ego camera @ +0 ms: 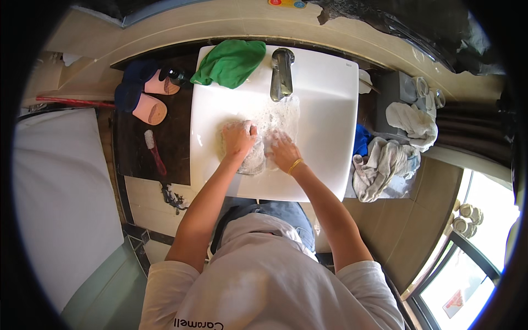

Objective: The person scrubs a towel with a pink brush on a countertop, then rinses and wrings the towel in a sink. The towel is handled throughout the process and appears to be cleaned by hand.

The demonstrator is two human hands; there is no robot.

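Observation:
A wet, pale grey cloth (252, 163) lies bunched and covered in suds in the white washbasin (326, 136). My left hand (239, 139) is curled over its upper part, with foam on the fingers. Beside it, my right hand (284, 152) rests low in the basin with fingers apart, near the cloth's right edge; foam blurs the fingertips. Soapy water (284, 113) spreads under the chrome faucet (282, 76). A green cloth (233, 64) is draped over the basin's back left corner.
Left on the dark counter (132, 152) are pink and navy slippers (149, 109), a dark bottle (178, 76) and a red-handled brush (155, 152). Crumpled greyish cloths (381, 167), a blue cloth (361, 140), a grey box (392, 95) and a white cloth (412, 123) crowd the right side.

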